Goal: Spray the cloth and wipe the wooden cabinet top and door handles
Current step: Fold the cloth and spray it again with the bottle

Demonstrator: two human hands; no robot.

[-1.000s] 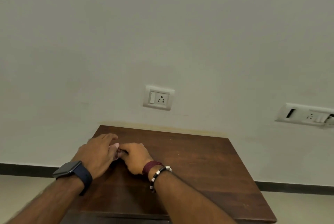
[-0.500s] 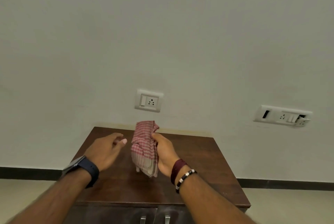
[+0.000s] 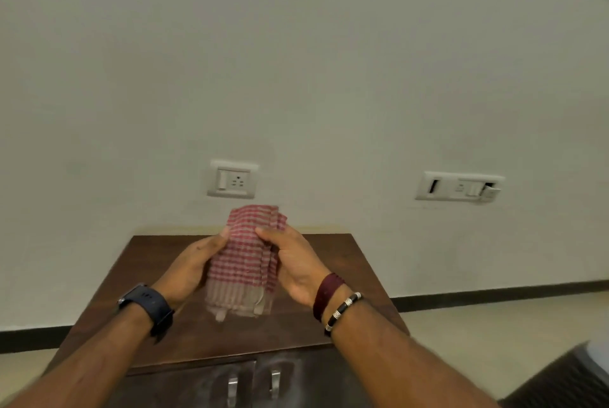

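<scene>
Against a pale wall with two socket plates (image 3: 232, 179), a dark wooden cabinet top (image 3: 342, 262) stood with two metal door handles (image 3: 253, 384) showing below its front edge. Both hands gripped the folded red-checked cloth (image 3: 245, 262) from either side, the left hand (image 3: 194, 262) and right hand (image 3: 293, 262) each curled on it, holding it upright above the middle of the top. It looked light, soft and floppy, so it would likely handle best bunched into a pad in one palm; no spray bottle was in view.
</scene>
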